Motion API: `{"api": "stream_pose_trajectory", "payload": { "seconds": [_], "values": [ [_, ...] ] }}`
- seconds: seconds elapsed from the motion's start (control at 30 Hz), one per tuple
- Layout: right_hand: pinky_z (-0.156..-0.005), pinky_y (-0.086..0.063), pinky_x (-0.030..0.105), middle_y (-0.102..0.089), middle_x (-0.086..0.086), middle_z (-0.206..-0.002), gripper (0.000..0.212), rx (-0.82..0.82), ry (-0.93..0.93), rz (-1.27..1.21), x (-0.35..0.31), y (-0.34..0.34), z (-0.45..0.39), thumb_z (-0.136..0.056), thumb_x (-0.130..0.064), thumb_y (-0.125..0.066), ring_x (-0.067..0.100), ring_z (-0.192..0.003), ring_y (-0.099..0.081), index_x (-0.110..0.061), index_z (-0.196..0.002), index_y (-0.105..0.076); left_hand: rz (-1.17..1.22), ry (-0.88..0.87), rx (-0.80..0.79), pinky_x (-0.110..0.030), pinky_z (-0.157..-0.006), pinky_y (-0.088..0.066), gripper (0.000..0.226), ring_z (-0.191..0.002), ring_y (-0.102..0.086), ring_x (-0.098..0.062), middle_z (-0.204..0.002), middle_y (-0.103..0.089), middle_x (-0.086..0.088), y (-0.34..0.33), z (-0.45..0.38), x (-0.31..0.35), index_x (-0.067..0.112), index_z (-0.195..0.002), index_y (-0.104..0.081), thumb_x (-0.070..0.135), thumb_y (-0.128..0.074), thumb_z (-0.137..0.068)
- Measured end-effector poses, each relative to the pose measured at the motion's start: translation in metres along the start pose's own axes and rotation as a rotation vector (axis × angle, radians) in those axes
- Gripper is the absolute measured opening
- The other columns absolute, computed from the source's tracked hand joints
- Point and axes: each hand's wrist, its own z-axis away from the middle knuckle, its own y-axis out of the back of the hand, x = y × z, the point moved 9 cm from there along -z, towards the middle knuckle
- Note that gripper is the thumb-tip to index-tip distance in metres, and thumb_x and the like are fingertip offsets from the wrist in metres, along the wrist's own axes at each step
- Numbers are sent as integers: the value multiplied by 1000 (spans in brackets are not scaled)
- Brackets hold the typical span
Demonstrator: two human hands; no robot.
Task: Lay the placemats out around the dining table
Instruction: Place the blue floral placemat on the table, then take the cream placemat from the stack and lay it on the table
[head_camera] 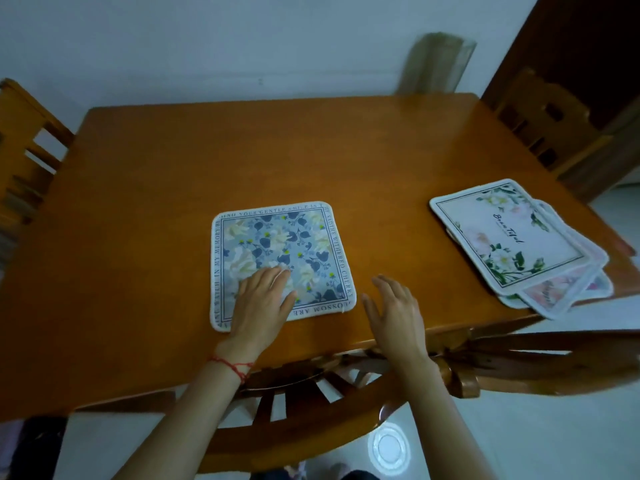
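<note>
- Wooden table [173,188] stands against a pale wall [207,36], with chairs [24,143] left, right and near.
- Blue placemat [280,258] lies near-centre; left hand [261,303] presses it, fingers straight.
- Right hand [394,317] hovers beside it, fingers spread.
- Stack of placemats [512,237] sits at the right edge.

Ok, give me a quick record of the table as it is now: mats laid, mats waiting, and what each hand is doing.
laid: blue floral placemat, flat near the table's near edge
waiting: stack of placemats, fanned at the near right corner, white floral one on top
left hand: flat on the blue mat, fingers straight
right hand: open beside the mat, holding nothing
surface: wooden dining table
</note>
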Motion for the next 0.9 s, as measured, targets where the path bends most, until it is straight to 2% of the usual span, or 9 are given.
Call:
{"api": "stream_pose_trajectory", "payload": {
  "seconds": [0.2, 0.33, 0.47, 0.6, 0.67, 0.77, 0.9],
  "values": [
    [-103, -35, 40, -53, 8, -132, 41, 103, -68, 44, 47, 39, 26, -93, -34, -48, 26, -124, -46, -11, -126, -52, 10, -120, -47, -42, -104, -33, 65, -127, -44, -27, -132, -53, -10, -14, -2, 66, 9, -129, -50, 48, -17, -88],
    [-101, -37, 44, -58, 11, -126, 37, 199, -141, 69, 84, 65, 48, -91, -31, -53, 29, -119, -50, -9, -121, -57, 15, -212, -76, -43, -101, -36, 64, -123, -48, -29, -128, -56, -12, -24, -1, 115, 7, -125, -53, 47, -20, -88],
    [-96, -42, 47, -63, 13, -118, 32, 314, -207, 97, 118, 92, 74, -87, -25, -60, 32, -111, -57, -6, -113, -62, 26, -317, -92, -42, -105, -30, 67, -130, -40, -26, -137, -49, -9, -34, 0, 164, 11, -131, -48, 51, -17, -87],
    [-99, -40, 44, -62, 9, -119, 33, 349, -282, 117, 151, 111, 100, -89, -32, -51, 29, -112, -56, -11, -113, -61, 33, -432, -114, -41, -107, -27, 64, -133, -35, -26, -140, -45, -8, -46, 6, 215, 12, -134, -45, 50, -20, -89],
    [-98, -40, 44, -63, 9, -117, 29, 391, -315, 120, 164, 121, 115, -89, -29, -55, 29, -111, -56, -12, -111, -61, 29, -492, -134, -40, -108, -25, 61, -135, -32, -24, -142, -42, -7, -53, 9, 239, 13, -136, -42, 48, -23, -90],
    [-96, -42, 43, -65, 9, -114, 25, 473, -401, 147, 184, 136, 142, -86, -24, -61, 29, -108, -59, -11, -108, -63, 26, -603, -158, -40, -108, -26, 61, -135, -32, -25, -142, -43, -8, -63, 19, 275, 13, -136, -42, 48, -23, -90],
    [-91, -45, 41, -67, 10, -109, 30, 568, -535, 194, 207, 147, 182, -85, -27, -57, 29, -102, -62, -8, -107, -64, 20, -748, -199, -42, -106, -29, 63, -130, -40, -27, -135, -51, -10, -80, 34, 316, 11, -130, -49, 49, -19, -89]
  ]
}}
